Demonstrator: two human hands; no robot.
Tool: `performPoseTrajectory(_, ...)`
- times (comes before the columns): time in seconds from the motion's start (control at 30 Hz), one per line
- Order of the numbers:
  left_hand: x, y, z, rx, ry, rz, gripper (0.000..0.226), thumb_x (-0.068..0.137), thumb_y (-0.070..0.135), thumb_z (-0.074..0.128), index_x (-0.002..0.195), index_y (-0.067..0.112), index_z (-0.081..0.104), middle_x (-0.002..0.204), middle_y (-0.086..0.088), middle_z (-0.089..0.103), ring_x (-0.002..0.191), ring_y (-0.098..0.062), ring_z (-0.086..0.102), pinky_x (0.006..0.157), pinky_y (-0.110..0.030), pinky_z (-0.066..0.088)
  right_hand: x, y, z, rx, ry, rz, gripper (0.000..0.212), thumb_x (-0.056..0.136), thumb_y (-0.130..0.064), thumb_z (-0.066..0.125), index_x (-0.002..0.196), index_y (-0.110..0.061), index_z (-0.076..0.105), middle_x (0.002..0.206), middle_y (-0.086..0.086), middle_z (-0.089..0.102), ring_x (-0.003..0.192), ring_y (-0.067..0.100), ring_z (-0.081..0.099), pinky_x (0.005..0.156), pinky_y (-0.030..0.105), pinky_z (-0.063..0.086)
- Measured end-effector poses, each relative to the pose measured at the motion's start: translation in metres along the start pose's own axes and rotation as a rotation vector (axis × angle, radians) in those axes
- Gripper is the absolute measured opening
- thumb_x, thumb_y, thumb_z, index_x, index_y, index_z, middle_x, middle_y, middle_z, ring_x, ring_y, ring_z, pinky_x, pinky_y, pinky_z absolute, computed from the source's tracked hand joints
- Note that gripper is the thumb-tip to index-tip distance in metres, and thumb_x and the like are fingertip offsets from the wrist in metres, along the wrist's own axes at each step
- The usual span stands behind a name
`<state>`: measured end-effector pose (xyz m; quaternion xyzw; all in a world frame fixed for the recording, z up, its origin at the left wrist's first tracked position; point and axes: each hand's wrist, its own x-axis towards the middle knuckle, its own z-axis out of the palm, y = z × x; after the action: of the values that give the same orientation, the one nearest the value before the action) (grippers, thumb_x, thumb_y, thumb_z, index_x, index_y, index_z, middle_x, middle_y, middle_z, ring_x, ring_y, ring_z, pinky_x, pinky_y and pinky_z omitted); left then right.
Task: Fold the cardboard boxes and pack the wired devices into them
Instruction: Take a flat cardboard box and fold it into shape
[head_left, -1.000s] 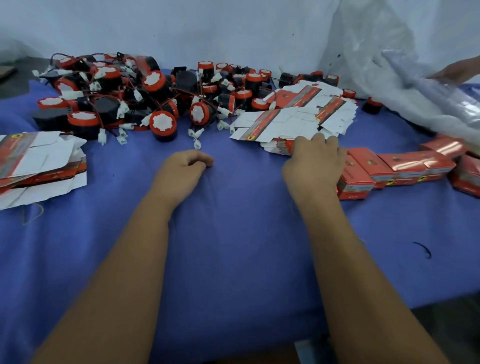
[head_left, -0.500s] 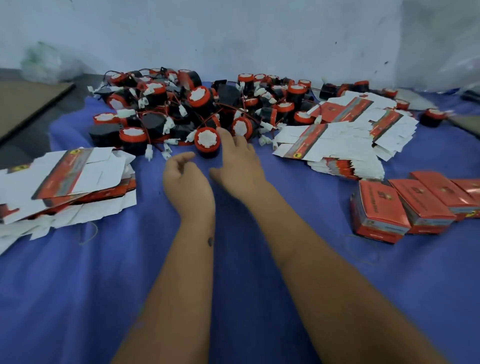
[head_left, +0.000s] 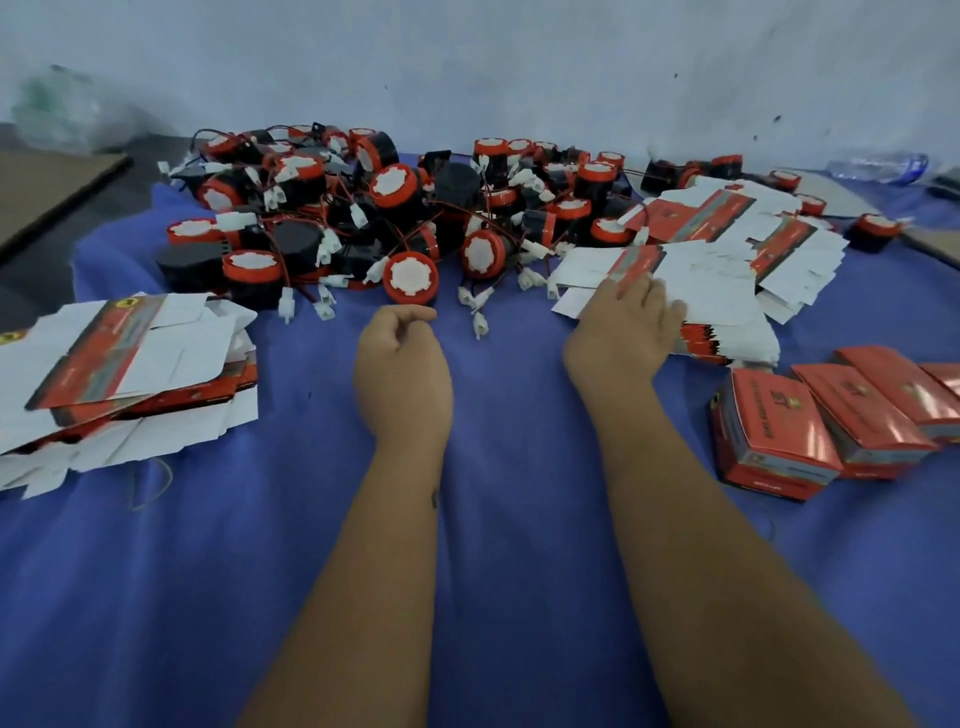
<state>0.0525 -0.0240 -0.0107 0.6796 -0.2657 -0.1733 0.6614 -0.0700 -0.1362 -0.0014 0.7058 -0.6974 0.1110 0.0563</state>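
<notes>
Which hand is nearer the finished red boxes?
Right. The right hand lies on the flat box stack, just left of the finished red boxes; the left hand sits farther left, mid-cloth.

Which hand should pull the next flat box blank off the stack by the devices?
The right hand: its fingers already lie on the right stack of flat blanks. The left hand sits loosely curled on the blue cloth, holding nothing.

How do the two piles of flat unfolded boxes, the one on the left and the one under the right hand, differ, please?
The left pile lies untouched near the table's left edge; the right pile has the right hand resting on it. The left pile sits apart from the wired devices; the right pile abuts them. Both are white and red card blanks, loosely stacked.
</notes>
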Motion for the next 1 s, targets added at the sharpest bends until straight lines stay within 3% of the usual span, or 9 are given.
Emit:
performPoseTrajectory(0.07,-0.002,0.002,0.001,0.020,-0.020,0.022,0.032,0.098,0.012,0.044,0.082,0.035,0.059,0.057,0.006,0.046,0.042,-0.010,0.028,0.048,-0.032,0.027,-0.005,0.006,-0.005,0.016,0.093,-0.086,0.046,0.086,-0.014,0.059,0.130,-0.007,0.046,0.133,0.021,0.052,0.128,0.036,0.042,0.108,0.042,0.026)
performPoseTrajectory(0.17,-0.007,0.004,-0.001,0.101,-0.070,0.051,0.026,0.097,0.017,0.045,0.081,0.029,0.062,0.069,0.008,0.057,0.054,-0.007,0.041,0.055,-0.037,0.038,-0.022,0.006,-0.011,0.140,0.237,-0.173,0.016,0.088,-0.013,0.057,0.104,-0.008,0.056,0.100,0.015,0.065,0.098,0.036,0.056,0.085,0.037,0.032)
performPoseTrajectory(0.27,-0.013,0.005,0.000,0.172,-0.177,0.031,0.032,0.098,0.032,0.046,0.087,0.009,0.065,0.080,-0.006,0.061,0.072,-0.016,0.048,0.068,-0.037,0.040,-0.047,0.003,-0.015,0.343,0.379,-0.231,0.021,0.094,-0.027,0.054,0.095,-0.007,0.061,0.091,0.013,0.065,0.087,0.036,0.057,0.068,0.036,0.028)
performPoseTrajectory(0.37,-0.016,0.014,0.001,-0.052,-0.342,-0.038,0.033,0.103,0.041,0.044,0.097,0.022,0.070,0.100,0.000,0.073,0.094,-0.014,0.065,0.082,-0.029,0.050,-0.070,-0.006,-0.021,0.519,0.463,-0.461,0.025,0.092,-0.031,0.056,0.099,-0.010,0.068,0.091,0.008,0.069,0.086,0.031,0.060,0.062,0.034,0.030)
performPoseTrajectory(0.5,-0.010,0.012,-0.001,-0.308,-0.246,-0.053,0.014,0.096,0.012,0.054,0.101,0.012,0.068,0.092,0.002,0.072,0.087,-0.013,0.068,0.076,-0.027,0.056,-0.090,-0.014,-0.016,0.654,0.293,-0.713,0.033,0.077,-0.009,0.067,0.109,-0.010,0.069,0.105,0.006,0.070,0.097,0.029,0.061,0.071,0.031,0.042)
performPoseTrajectory(0.67,0.001,0.007,-0.008,-0.365,-0.105,-0.143,0.021,0.087,-0.003,0.050,0.085,0.010,0.068,0.070,0.002,0.068,0.065,-0.015,0.063,0.058,-0.027,0.048,-0.075,-0.002,-0.009,0.698,0.162,-0.508,0.048,0.085,-0.020,0.068,0.133,-0.020,0.059,0.145,0.006,0.049,0.137,0.026,0.040,0.114,0.041,0.025)
performPoseTrajectory(0.77,0.006,0.008,-0.011,-0.432,-0.093,-0.192,0.021,0.084,-0.002,0.050,0.085,0.009,0.067,0.073,-0.003,0.070,0.068,-0.022,0.065,0.065,-0.037,0.050,-0.072,0.004,-0.008,0.892,-0.019,-0.481,0.043,0.085,-0.030,0.073,0.126,-0.025,0.064,0.136,-0.004,0.057,0.128,0.012,0.047,0.109,0.037,0.037)
performPoseTrajectory(0.87,0.009,0.006,-0.013,-0.438,-0.075,-0.202,0.021,0.086,0.001,0.048,0.091,0.015,0.064,0.077,0.000,0.071,0.068,-0.018,0.069,0.064,-0.035,0.054,-0.074,0.005,-0.008,0.996,-0.132,-0.453,0.038,0.082,-0.034,0.075,0.119,-0.028,0.067,0.116,-0.017,0.062,0.103,-0.005,0.050,0.090,0.012,0.040)
performPoseTrajectory(1.0,0.010,0.004,-0.016,-0.479,-0.082,-0.204,0.027,0.087,0.002,0.045,0.104,0.016,0.061,0.084,0.002,0.069,0.070,-0.015,0.068,0.058,-0.029,0.050,-0.072,0.008,-0.013,1.138,-0.203,-0.470,0.034,0.086,-0.012,0.063,0.117,-0.024,0.068,0.122,-0.012,0.056,0.111,-0.007,0.047,0.089,0.001,0.033)
